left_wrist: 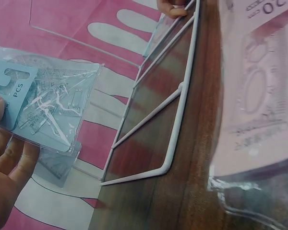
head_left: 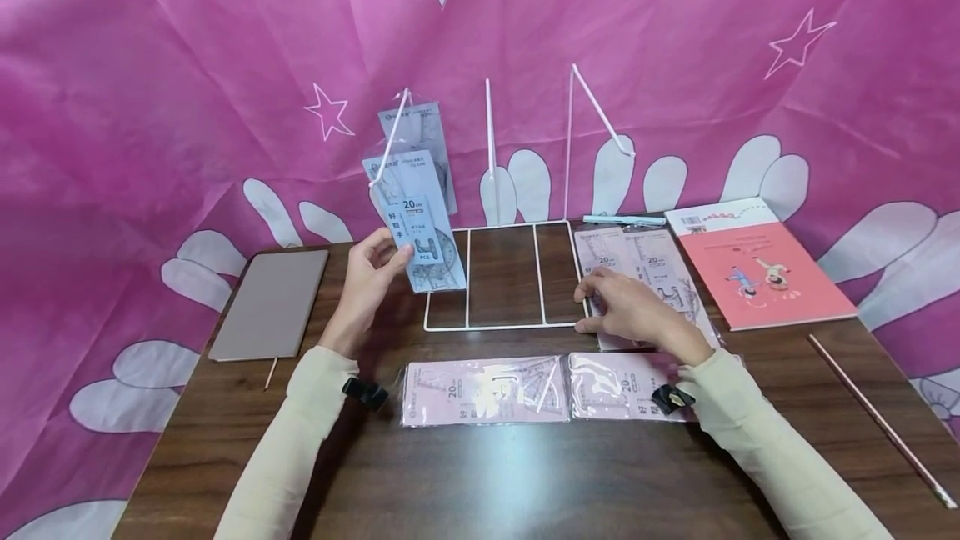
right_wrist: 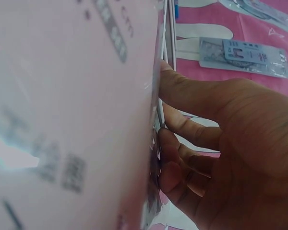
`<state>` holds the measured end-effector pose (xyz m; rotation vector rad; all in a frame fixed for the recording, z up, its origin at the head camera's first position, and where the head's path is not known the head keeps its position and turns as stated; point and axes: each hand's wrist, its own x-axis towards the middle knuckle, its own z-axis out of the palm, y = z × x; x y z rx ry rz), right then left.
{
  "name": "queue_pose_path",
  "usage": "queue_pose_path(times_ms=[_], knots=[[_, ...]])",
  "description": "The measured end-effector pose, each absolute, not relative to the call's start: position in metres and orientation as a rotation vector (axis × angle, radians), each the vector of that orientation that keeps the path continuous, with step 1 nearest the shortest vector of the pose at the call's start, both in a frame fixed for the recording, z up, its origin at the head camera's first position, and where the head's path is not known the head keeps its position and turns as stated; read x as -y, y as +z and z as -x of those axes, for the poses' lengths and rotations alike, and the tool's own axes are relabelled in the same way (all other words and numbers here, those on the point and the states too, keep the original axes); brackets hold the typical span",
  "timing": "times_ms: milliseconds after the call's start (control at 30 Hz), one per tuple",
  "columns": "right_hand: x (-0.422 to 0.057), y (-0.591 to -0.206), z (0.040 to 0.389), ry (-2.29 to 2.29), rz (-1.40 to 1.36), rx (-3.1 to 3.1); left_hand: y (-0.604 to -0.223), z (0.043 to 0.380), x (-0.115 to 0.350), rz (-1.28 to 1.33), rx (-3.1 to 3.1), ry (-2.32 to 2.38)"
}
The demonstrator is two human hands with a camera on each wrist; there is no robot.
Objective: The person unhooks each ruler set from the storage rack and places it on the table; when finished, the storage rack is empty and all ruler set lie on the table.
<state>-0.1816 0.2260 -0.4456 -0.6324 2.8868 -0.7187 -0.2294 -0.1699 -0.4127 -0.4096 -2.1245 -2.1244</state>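
Note:
My left hand (head_left: pixel 371 277) pinches the lower edge of a blue ruler set packet (head_left: pixel 420 219), thumb in front and fingers behind. The packet's top is at the front end of the left arm of a white wire display rack (head_left: pixel 506 327). Behind it, a second blue ruler set packet (head_left: pixel 431 127) hangs on that same arm. At the rack's right front corner, my right hand (head_left: pixel 630 307) holds the base wire between thumb and curled fingers. Beneath that hand lie pink ruler set packets (head_left: pixel 667 252). In the left wrist view, the gripped packet (left_wrist: pixel 53 103) shows clear rulers inside.
More pink ruler set packets (head_left: pixel 483 390) lie in a row before the rack. A grey notebook (head_left: pixel 273 302) is at left with a thin stick (head_left: pixel 272 373). To the right are a red book (head_left: pixel 765 269), a light-blue pen (head_left: pixel 624 221) and a long pencil (head_left: pixel 881 419). Pink cloth hangs behind.

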Motion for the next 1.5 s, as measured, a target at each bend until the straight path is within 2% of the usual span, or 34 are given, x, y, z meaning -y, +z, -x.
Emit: queue_pose_path(times_ms=[667, 1167, 1500], knots=[[-0.227, -0.441, 0.187, -0.737, 0.685, -2.917, -0.398, 0.203, 0.183, 0.487, 2.184, -2.114], [-0.224, -0.447, 0.185, -0.73, 0.662, -2.915, -0.402, 0.178, 0.19, 0.442, 2.21, -2.119], [-0.225, -0.448, 0.181, -0.717, 0.669, -2.915, -0.402, 0.162, 0.194, 0.521, 2.199, -2.121]])
